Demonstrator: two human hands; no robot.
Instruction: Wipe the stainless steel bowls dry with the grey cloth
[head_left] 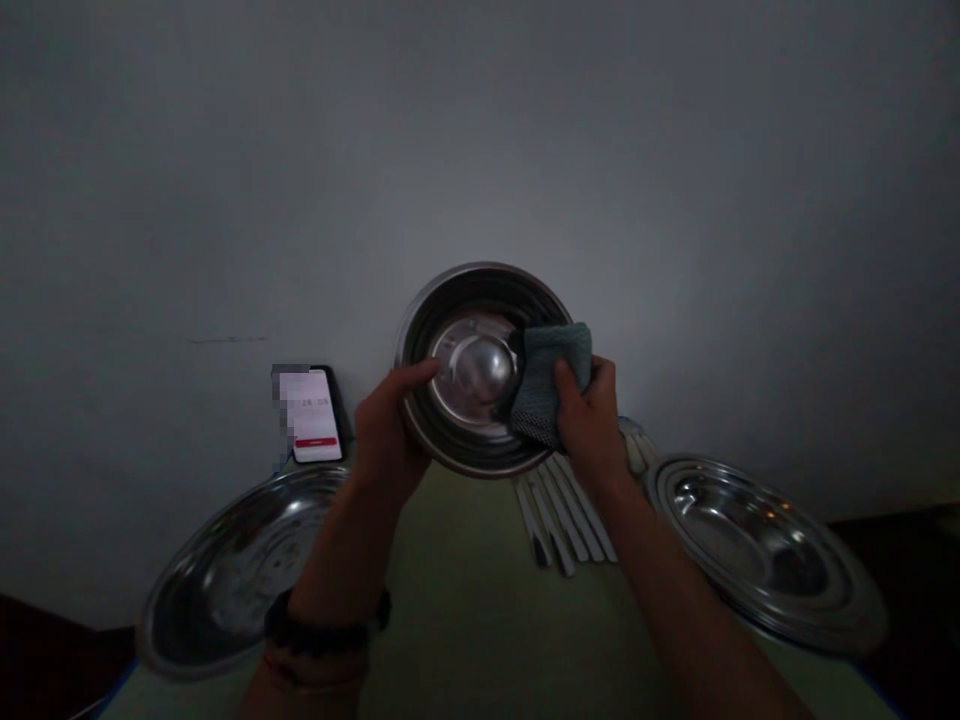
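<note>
A round stainless steel bowl (pixel 480 455) is held up off the table, its inside tilted toward me. My left hand (pixel 390 430) grips it at the left rim, thumb over the edge and fingers hidden behind. On the right, my right hand (pixel 592 415) is closed on a folded grey-green cloth (pixel 555 375), which lies over the bowl's right rim and reaches inside. The thumb presses on the cloth. Whether the right fingers also touch the bowl's underside cannot be seen.
A large metal basin (pixel 225 590) stands at the left, partly behind my left forearm. Several pieces of cutlery (pixel 559 520) lie beneath the bowl. Stacked metal dishes (pixel 772 560) sit at the right. A phone (pixel 319 415) leans against the wall (pixel 480 130) behind the green table (pixel 480 620).
</note>
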